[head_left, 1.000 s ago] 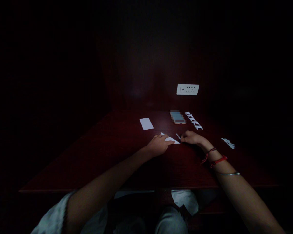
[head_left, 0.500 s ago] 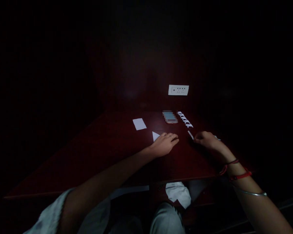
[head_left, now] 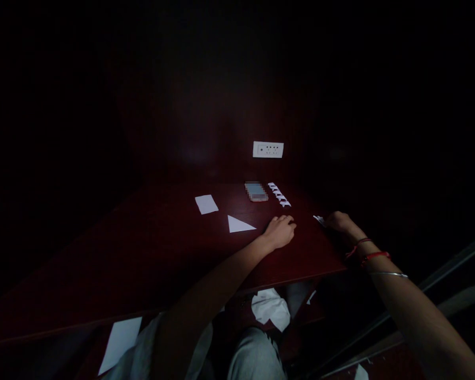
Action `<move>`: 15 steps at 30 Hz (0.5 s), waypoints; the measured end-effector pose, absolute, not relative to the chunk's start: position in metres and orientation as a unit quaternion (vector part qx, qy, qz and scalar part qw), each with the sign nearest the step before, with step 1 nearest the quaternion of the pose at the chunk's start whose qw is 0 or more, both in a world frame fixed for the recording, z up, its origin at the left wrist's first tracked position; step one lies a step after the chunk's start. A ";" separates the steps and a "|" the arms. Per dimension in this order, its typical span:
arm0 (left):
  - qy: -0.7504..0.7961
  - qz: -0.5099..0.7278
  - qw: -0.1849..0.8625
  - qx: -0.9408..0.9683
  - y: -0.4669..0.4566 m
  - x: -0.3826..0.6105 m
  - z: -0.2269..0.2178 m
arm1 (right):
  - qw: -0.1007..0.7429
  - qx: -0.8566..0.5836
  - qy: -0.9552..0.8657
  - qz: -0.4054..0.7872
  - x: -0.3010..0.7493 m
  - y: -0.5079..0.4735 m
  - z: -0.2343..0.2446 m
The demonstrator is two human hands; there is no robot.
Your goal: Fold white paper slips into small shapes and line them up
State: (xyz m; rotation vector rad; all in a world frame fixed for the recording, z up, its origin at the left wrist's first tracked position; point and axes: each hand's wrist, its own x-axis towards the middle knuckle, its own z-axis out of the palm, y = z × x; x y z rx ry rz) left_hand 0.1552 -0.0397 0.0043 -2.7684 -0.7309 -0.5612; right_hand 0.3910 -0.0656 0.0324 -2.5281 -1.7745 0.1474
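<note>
The lone view looks from the person's head, forward and down across the counter (head_left: 142,253); a knee (head_left: 255,356) shows close below, the wall socket (head_left: 268,150) farther off, facing it.

This is a dim indoor desk corner, whether in a home or an office cannot be told. A dark red, wood-grained flat desktop (head_left: 142,253) meets a dark reddish upright wall panel (head_left: 190,142) at the far side. A white rectangular socket plate (head_left: 268,150) is set in that panel, and a flat blue-screened phone (head_left: 256,191) lies below it.
</note>
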 end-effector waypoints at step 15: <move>-0.265 -0.213 -0.017 -0.940 0.029 -0.013 0.021 | 0.089 -0.659 -0.745 0.056 0.228 0.001 0.036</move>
